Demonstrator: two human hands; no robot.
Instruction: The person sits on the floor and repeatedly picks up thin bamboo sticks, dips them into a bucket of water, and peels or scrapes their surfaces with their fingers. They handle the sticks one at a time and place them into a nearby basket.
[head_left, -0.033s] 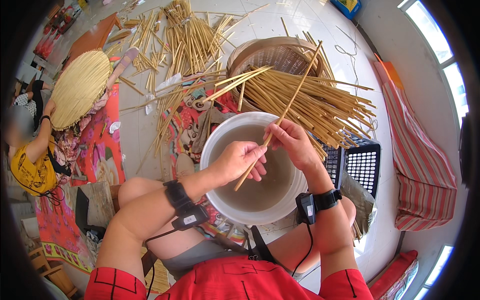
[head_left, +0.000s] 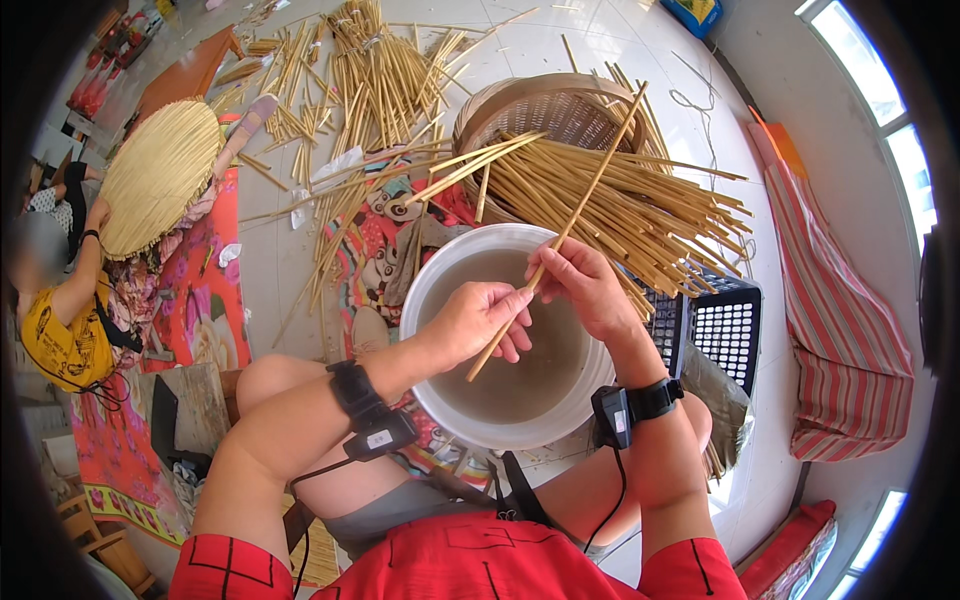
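One long tan straw-like stalk (head_left: 600, 170) slants across a white bucket (head_left: 424, 393), its lower end over the bucket and its upper end reaching past a basket. My left hand (head_left: 490, 318) pinches the stalk near its lower end, between thumb and fingers. Just above, my right hand (head_left: 582, 285) is closed on the same stalk, its fingertips close to the left hand's. Murky greyish water (head_left: 490, 385) lies in the bucket below both hands. Beyond them, a thick bundle of similar stalks (head_left: 640, 215) rests against the woven basket (head_left: 487, 108).
A dark plastic crate (head_left: 728, 335) stands right of the bucket. Loose stalks (head_left: 380, 85) cover the tiled floor ahead, by a patterned cloth (head_left: 385, 205). At left a person in yellow (head_left: 65, 335) holds a round woven mat (head_left: 160, 180). Striped fabric (head_left: 835, 330) hangs at right.
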